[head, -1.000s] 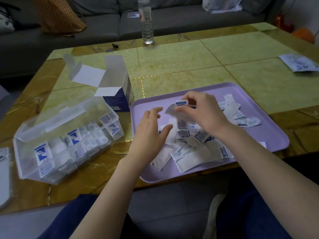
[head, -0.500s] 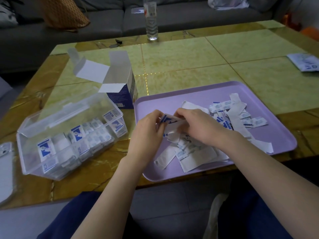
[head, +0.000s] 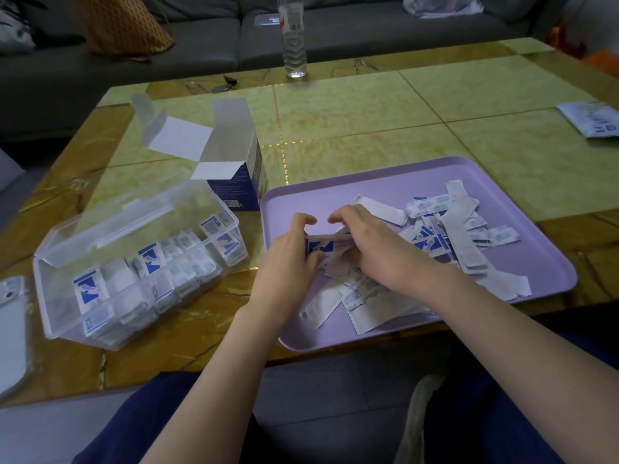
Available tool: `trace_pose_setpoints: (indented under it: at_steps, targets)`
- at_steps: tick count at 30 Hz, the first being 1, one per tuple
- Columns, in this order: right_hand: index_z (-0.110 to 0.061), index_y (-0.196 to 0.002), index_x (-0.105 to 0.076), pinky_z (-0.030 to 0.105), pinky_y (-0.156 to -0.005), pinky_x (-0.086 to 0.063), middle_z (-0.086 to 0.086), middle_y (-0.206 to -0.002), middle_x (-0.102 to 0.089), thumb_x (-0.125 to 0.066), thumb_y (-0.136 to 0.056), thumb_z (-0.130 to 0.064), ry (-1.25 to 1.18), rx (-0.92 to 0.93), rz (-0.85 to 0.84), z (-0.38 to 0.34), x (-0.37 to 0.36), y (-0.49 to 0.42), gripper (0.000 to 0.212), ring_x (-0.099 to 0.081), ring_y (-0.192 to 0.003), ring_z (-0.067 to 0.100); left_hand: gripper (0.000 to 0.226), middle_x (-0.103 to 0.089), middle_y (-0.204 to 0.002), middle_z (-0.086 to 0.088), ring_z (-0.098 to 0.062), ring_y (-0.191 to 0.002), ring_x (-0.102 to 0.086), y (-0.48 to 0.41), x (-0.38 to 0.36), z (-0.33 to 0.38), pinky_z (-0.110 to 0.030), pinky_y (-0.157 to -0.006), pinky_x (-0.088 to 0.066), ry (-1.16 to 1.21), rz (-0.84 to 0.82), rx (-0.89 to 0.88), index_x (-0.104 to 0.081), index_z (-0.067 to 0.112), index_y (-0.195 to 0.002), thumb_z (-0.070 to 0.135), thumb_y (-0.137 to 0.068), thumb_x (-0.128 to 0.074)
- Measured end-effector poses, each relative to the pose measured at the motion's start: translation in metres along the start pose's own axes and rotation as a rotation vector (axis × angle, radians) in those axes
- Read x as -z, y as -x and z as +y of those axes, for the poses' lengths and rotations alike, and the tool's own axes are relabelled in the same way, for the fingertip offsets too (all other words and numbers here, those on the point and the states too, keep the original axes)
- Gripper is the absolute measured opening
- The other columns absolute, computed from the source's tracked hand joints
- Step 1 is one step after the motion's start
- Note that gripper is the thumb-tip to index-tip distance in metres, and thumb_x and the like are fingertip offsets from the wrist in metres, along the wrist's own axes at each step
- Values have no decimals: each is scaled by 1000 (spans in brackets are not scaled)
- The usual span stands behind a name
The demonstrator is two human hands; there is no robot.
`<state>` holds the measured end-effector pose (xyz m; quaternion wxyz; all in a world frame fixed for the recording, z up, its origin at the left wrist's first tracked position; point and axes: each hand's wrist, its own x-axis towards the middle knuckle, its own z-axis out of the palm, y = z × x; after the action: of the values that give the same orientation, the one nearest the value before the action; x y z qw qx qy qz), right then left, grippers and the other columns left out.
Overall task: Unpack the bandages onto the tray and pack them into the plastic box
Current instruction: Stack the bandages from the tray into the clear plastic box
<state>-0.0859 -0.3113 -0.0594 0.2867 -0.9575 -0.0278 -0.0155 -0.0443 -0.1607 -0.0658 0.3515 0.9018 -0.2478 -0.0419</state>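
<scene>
– where's the bandage stack (head: 318,245)?
– over the tray (head: 335,202), near its left edge. left hand (head: 288,252) and right hand (head: 375,249) each have a grip clamped on one end.
– and the plastic box (head: 134,262)?
– on the desk (head: 368,128), left of the tray.

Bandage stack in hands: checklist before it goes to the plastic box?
1. Grip: left hand and right hand hold the bandage stack: ok.
2. Plastic box lid open: ok.
3. Free room in the box: cannot tell.
4. Stack edges aligned: cannot tell, hands cover it.
5. Tray emptied: not ok, loose bandages remain.
</scene>
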Motion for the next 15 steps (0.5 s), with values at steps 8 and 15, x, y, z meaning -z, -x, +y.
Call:
trace_pose_setpoints:
  at_steps: [8,15]
  targets:
    - [-19,-72,-56,39,-73,-51,0,-94,-58,-65,-77,5,-6,109,401,1,12,-1,26,-61,-83,20,3,-61,-89,-2,-7,-69,-54,-8,13,-10,-16,-55,-42,-26,95,137,-53,12,-93,14,-91,-55]
    - [-13,-73,-61,43,-68,-51,0,-93,-56,-66,-75,7,-31,192,402,1,8,-2,21,-60,-78,18,13,-63,-93,-5,-25,-84,-60,-9,10,2,-42,-72,-52,203,21,165,-54,12,-97,9,-94,-41]
